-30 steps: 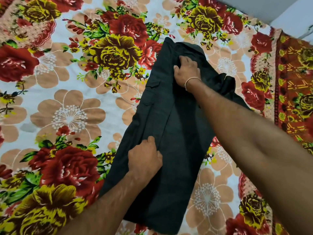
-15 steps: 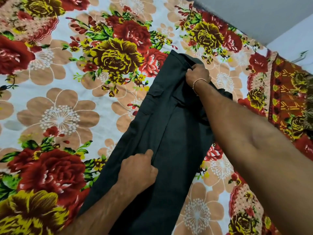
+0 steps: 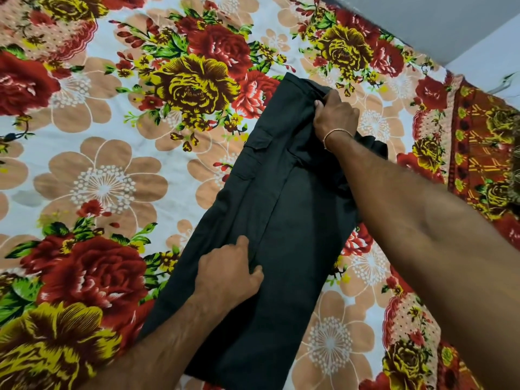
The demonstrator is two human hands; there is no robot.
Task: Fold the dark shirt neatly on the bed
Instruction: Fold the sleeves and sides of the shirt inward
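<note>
Currently dark shirt [image 3: 284, 209] lies as a long narrow strip on the floral bedsheet [image 3: 107, 153].
Right hand [image 3: 334, 115] pinches the far collar edge; left hand [image 3: 228, 273] grips a lengthwise crease mid-strip.

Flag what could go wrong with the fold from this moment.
1. The right hand grips the far end of the dark shirt; pulling could skew the long fold.
2. Bunched cloth beside the right wrist may get folded in as a lump.
3. The left hand pinches the centre edge; letting go might open the layers.
</note>
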